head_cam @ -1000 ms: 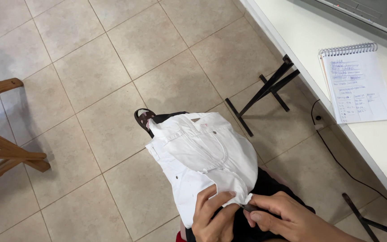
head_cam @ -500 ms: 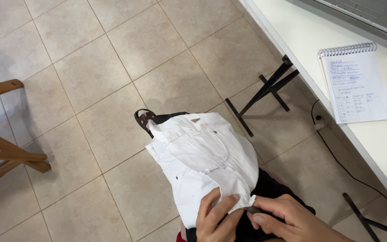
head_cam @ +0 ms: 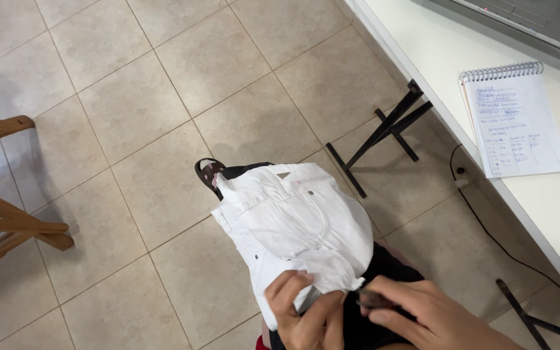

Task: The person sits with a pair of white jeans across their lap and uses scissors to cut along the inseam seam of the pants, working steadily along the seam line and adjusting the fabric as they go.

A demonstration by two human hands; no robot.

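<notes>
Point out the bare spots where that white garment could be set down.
Bare tabletop lies left of and above the spiral notebook. Open floor tiles lie between the wooden frame and the black table legs. The lap is crowded: white garment, left hand, right hand.

**Both hands low in frame, fingers pinched**

Left hand [head_cam: 306, 314] sits at bottom centre, back of the hand toward the camera, fingers curled inward and bunched, fingertips pointing up and right. Right hand [head_cam: 422, 311] comes in from the lower right corner, wrist cut off by the frame edge, fingers stretched left toward the left hand, thumb and forefinger pressed together in a pinch. The two hands nearly meet, fingertips close. Forearms out of view.
</notes>
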